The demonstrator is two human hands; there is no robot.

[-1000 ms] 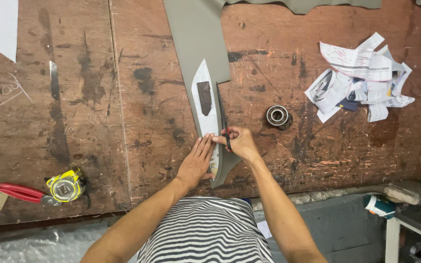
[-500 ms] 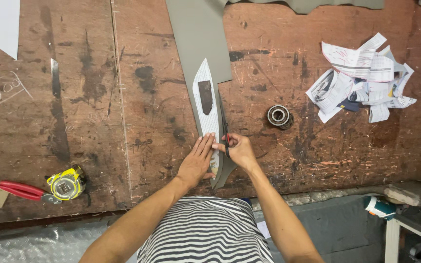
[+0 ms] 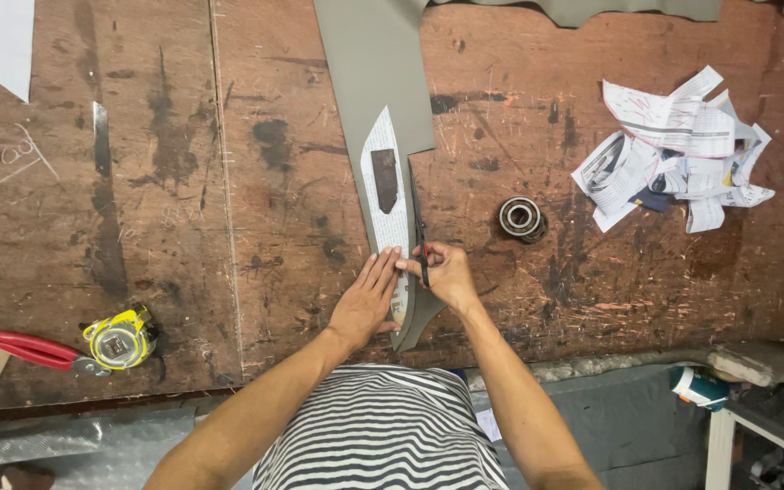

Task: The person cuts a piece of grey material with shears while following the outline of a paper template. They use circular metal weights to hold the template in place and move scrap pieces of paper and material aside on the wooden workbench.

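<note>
Scissors (image 3: 418,227) in R hand (image 3: 449,277) grip along paper template (image 3: 387,195), L hand (image 3: 364,302) flat, open on grey sheet (image 3: 365,73)

Table (image 3: 183,181): you are looking down at scarred, dark-stained brown wood with chalk marks at its left edge.
Paper scraps (image 3: 673,150): a crumpled printed heap is lying at the right.
Bearing (image 3: 521,218): a round metal ring is sitting left of that heap.
Tape measure (image 3: 118,338): a yellow one is resting at lower left, touching red-handled pliers (image 3: 34,349).
Blade strip (image 3: 100,138): a narrow metal piece is lying upper left.
</note>
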